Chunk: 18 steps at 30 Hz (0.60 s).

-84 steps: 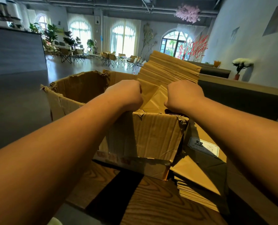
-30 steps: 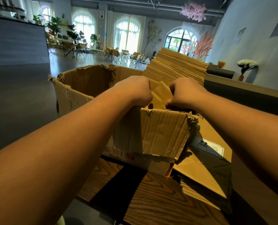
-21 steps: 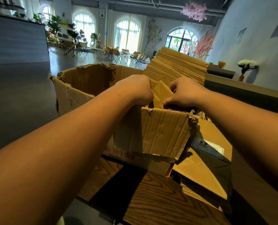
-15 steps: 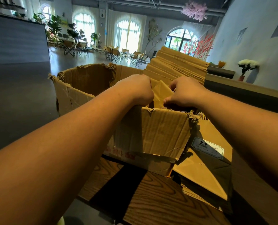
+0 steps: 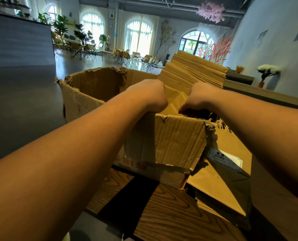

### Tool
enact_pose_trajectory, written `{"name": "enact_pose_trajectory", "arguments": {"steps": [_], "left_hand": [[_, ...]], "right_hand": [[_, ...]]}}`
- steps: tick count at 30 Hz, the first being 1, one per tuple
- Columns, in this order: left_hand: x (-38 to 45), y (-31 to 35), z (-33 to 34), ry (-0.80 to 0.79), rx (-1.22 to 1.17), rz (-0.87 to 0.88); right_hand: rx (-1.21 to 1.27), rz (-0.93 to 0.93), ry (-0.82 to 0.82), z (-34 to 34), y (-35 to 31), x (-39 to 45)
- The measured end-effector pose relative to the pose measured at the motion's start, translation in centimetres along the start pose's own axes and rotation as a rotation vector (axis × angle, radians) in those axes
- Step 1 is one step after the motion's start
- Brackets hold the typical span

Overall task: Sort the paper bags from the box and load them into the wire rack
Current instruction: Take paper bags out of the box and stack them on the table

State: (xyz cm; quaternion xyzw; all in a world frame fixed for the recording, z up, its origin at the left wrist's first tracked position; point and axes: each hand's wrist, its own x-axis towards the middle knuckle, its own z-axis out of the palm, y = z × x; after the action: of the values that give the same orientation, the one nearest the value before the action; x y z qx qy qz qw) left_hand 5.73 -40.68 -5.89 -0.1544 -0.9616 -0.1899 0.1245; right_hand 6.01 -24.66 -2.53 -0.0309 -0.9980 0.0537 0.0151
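Observation:
A torn cardboard box [image 5: 164, 143] stands on a wooden table. A thick upright stack of brown paper bags [image 5: 193, 72] rises out of its right half. My left hand [image 5: 150, 94] and my right hand [image 5: 198, 98] reach over the near wall into the box, close together, each curled round the nearest folded paper bags [image 5: 175, 100]. The fingertips are hidden behind the bags and the box wall. No wire rack is in view.
A flat pile of paper bags [image 5: 223, 180] with a white 9.9 label lies right of the box on the table [image 5: 162, 214]. Beyond it a wooden counter [image 5: 266, 94] carries a vase of white flowers [image 5: 268, 72]. Open floor lies to the left.
Both hands have drawn closer together on the front bags and sunk slightly into the box. The box and the pile beside it have not moved.

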Motion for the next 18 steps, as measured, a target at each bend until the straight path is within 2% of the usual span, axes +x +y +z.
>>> {"name": "enact_pose_trajectory", "arguments": {"steps": [6, 12, 14, 18], "left_hand": [[-0.2, 0.0, -0.1, 0.001, -0.002, 0.006], [-0.3, 0.2, -0.3, 0.009, -0.012, 0.003], [-0.6, 0.2, -0.4, 0.029, -0.026, 0.003], [-1.3, 0.3, -0.8, 0.107, -0.044, 0.006]], "right_hand": [[0.193, 0.027, -0.025, -0.2, -0.2, -0.5], [0.113, -0.146, -0.182, 0.6, -0.9, -1.3], [0.148, -0.201, -0.143, 0.5, -0.9, -1.7], [0.414, -0.224, 0.056, -0.1, -0.4, -2.3]]}}
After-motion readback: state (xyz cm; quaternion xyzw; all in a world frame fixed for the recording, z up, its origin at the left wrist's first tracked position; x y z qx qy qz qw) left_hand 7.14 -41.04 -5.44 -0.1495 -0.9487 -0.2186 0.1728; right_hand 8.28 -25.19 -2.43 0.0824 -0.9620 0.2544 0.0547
